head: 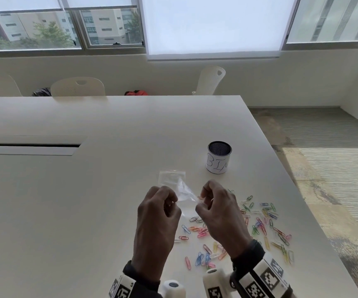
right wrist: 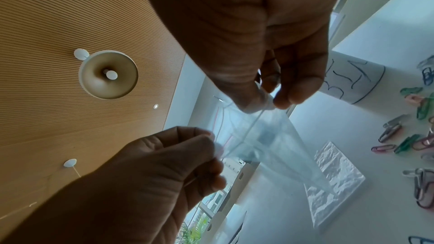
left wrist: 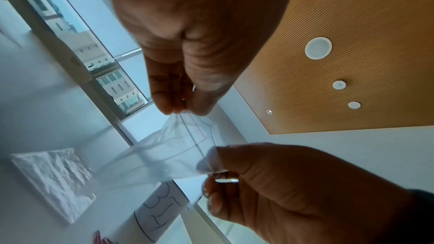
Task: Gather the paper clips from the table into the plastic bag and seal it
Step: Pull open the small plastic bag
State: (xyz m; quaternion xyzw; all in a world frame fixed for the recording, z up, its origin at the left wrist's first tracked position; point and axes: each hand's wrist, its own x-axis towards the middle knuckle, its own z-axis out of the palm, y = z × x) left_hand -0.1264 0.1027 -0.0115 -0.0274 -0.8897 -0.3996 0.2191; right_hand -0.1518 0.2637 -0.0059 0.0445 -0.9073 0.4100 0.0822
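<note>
A small clear plastic bag [head: 187, 192] hangs above the white table [head: 87, 190] between my two hands. My left hand [head: 172, 204] pinches one side of its mouth and my right hand [head: 202, 201] pinches the other. In the left wrist view my left hand [left wrist: 180, 109] grips the bag [left wrist: 169, 155] at its red-lined zip strip. The right wrist view has my right hand [right wrist: 266, 104] holding the bag [right wrist: 265, 136] by its rim. The bag looks empty. Several coloured paper clips [head: 262, 224] lie scattered on the table under and right of my right hand, and some of these clips [right wrist: 399, 136] appear in the right wrist view.
A flat stack of clear bags [head: 172, 177] lies just beyond my hands. A mesh cup with a paper label reading BIN [head: 219, 158] stands behind and right of it. The table's right edge [head: 298, 190] runs close to the clips. Chairs [head: 78, 87] stand at the far side.
</note>
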